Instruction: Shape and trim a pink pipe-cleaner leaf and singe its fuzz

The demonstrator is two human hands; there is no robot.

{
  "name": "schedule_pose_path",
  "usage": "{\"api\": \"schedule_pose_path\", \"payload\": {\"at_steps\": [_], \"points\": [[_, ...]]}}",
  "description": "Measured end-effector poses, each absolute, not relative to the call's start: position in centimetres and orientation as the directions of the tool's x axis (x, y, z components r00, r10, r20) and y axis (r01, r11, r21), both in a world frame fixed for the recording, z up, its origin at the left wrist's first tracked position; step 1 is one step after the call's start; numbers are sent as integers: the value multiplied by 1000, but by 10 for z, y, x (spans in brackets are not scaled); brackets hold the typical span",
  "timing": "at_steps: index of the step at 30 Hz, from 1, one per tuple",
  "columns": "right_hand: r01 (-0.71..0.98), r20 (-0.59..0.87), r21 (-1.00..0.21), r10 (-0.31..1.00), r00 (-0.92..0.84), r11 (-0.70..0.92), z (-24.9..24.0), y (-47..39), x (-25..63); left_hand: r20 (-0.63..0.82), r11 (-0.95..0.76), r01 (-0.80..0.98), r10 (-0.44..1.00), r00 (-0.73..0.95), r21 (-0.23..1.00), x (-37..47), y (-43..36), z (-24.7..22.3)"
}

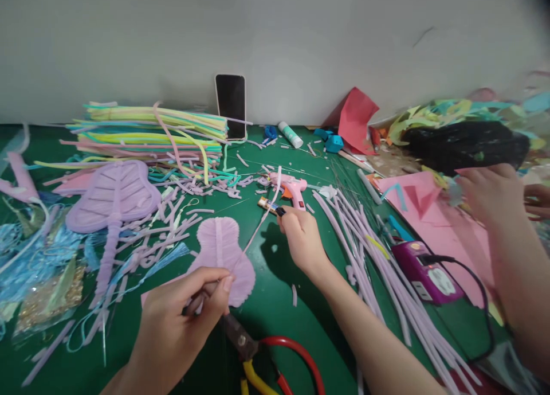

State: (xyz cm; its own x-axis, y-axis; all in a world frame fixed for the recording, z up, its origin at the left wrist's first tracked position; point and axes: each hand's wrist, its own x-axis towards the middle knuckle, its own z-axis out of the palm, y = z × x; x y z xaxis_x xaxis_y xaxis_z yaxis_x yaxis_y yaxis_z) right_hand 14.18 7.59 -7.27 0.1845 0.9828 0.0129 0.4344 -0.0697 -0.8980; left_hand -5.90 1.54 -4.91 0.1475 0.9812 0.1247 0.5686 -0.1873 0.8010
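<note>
My left hand [189, 309] is closed in a pinch in front of a lilac shaped piece [219, 237] with ruffled edges and a centre strip. A thin lilac pipe cleaner [256, 233] runs from near those fingertips up to the right; its lower end is partly hidden. My right hand [303, 237] grips a small tool [267, 204] with a pale, orange-edged head and a black handle, whose exact kind I cannot make out. The pipe cleaner crosses that head. Just behind lies a pink glue gun [292, 187]. Below my hands rest pliers [244, 340] with red and yellow handles.
A finished-looking lilac fan [116, 197] lies left, near tassels [26, 251]. Bundled pipe cleaners [150, 134] and a phone [232, 102] stand behind. Loose lilac pipe cleaners [382, 257] and a purple box [425, 274] with a cord lie right. Another person's arm [498, 229] reaches in.
</note>
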Motion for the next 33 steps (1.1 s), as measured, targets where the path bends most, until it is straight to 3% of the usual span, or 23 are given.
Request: {"api": "schedule_pose_path", "payload": {"at_steps": [33], "points": [[476, 50, -877, 971, 232, -69, -73, 81, 145, 101, -178, 576, 981, 162, 798, -58, 15, -48]]}}
